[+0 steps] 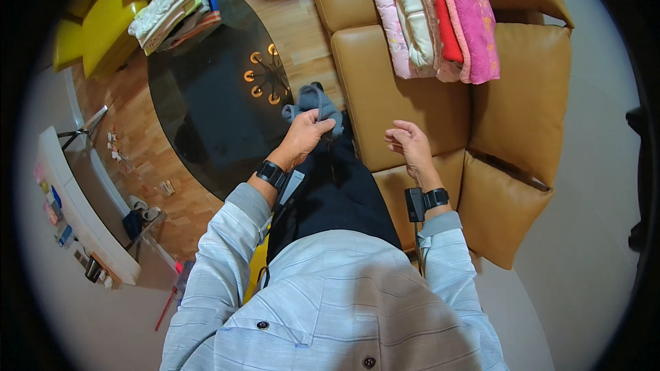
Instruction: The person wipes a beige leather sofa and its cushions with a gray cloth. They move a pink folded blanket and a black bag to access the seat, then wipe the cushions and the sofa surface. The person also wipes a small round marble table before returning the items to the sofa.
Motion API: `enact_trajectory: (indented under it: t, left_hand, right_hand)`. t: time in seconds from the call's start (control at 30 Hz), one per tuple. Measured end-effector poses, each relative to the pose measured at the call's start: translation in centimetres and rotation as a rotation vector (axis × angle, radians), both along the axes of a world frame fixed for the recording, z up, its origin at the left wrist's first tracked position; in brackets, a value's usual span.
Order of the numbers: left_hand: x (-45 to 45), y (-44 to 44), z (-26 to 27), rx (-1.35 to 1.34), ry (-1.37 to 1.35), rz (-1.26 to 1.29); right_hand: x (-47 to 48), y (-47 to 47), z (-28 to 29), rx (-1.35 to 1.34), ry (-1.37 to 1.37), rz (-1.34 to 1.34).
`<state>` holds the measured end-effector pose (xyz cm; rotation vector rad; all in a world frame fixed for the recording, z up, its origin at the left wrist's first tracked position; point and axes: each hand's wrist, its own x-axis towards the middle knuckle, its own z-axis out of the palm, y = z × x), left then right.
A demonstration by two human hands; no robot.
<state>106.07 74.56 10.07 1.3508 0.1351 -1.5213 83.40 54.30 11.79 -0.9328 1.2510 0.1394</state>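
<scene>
My left hand [305, 136] pinches a crumpled grey-blue piece of fabric [312, 100] between thumb and fingers. The fabric hangs above my lap, close to the right edge of a dark oval glass table [216, 129]; its exact kind cannot be told. My right hand [412, 147] is raised over the tan leather sofa [402, 98] with its fingers loosely curled and nothing in them. A stack of folded quilts and blankets [433, 20] in pink, white, red and magenta rests on the sofa seat, beyond my right hand.
Folded clothes [175, 15] are piled at the table's far end, beside yellow seats [113, 20]. To the left stands a white cabinet [87, 206] with small items on top. Light-coloured shoes [144, 207] lie near it. The table reflects a lit chandelier.
</scene>
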Motion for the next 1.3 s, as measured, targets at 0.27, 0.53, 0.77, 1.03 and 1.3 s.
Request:
enact_trajectory:
  t: [0.27, 0.53, 0.77, 1.03, 1.3]
  left_hand:
    - [-6.0, -1.9, 1.6, -0.147, 0.414, -0.03]
    - [-12.4, -0.6, 1.3, -0.115, 0.492, -0.059]
    - [-13.6, 1.7, -2.3, 0.052, 0.145, -0.057]
    - [-16.7, 0.7, -10.4, 0.092, 0.021, -0.178]
    - [-15.3, -1.4, -15.4, 0.235, -0.066, 0.139]
  right_hand:
    - [-0.8, 3.0, -4.9, 0.212, -0.213, -0.239]
    - [-10.2, 4.1, -5.8, 0.333, -0.033, 0.005]
    - [-15.7, 3.6, -6.4, 0.185, 0.116, -0.093]
    - [-15.9, 0.0, -10.2, -0.107, 0.262, -0.049]
    - [-11.4, -0.8, -15.2, -0.749, 0.358, 0.296]
